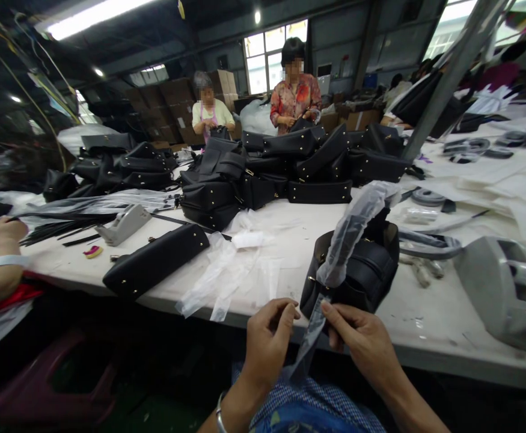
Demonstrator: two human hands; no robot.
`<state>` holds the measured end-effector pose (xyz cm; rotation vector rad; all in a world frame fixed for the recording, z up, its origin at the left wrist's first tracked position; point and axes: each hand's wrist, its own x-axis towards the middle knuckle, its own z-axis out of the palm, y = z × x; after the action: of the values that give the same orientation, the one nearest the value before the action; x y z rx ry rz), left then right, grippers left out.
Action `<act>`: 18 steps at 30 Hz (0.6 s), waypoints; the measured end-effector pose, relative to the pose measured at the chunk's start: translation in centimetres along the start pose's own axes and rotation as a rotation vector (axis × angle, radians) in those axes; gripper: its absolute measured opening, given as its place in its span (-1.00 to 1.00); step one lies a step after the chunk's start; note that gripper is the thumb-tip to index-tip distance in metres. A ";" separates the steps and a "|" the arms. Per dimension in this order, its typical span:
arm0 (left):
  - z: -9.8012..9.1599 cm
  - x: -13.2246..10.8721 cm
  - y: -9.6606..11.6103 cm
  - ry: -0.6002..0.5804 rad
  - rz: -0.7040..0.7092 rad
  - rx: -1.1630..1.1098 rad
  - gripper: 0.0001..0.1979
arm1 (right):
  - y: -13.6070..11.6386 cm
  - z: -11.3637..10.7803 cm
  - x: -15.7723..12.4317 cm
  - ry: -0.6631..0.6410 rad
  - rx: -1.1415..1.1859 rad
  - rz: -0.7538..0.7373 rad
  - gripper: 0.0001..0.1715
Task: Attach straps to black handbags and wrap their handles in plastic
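Observation:
A black bag [371, 264] stands at the table's front edge, with a strap [355, 231] wrapped in clear plastic rising over it. The wrapped lower end [312, 334] of the strap hangs past the edge toward my lap. My right hand [362, 331] pinches this lower part between thumb and fingers, just in front of the bag. Left of the strap is my left hand [269, 337], its fingers curled and thumb against the index finger; whatever it may hold is too small to tell.
White plastic strips [244, 264] and another black bag [157, 258] lie to the left, near a grey tape dispenser [125, 225]. A larger grey dispenser [501, 288] stands right. Black bags [290, 150] are piled behind. Two people work across the table; another person's arm [3, 270] is at far left.

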<state>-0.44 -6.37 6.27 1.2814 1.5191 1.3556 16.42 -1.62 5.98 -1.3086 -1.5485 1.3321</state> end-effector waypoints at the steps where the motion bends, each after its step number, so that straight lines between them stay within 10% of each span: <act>1: 0.2 0.2 -0.1 -0.024 -0.095 -0.090 -0.67 | 0.1 0.0 0.0 0.011 -0.023 -0.011 -0.40; 6: 2.1 0.2 -0.3 -0.323 -0.388 -0.417 -0.59 | 0.3 0.2 0.3 0.048 -0.124 -0.181 -0.46; 12: 3.0 -0.8 -0.5 -0.221 -0.303 -0.215 -0.59 | 0.1 -2.2 -1.1 0.057 -0.207 -0.297 -0.54; 18: 3.2 -1.1 -2.3 -0.115 -0.268 -0.114 -0.49 | 1.7 -14.8 -1.2 0.947 -0.428 -0.187 -0.64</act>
<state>2.39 -6.46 3.27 1.0265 1.4540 1.1588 31.01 1.03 7.81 -1.6501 -1.2208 0.1508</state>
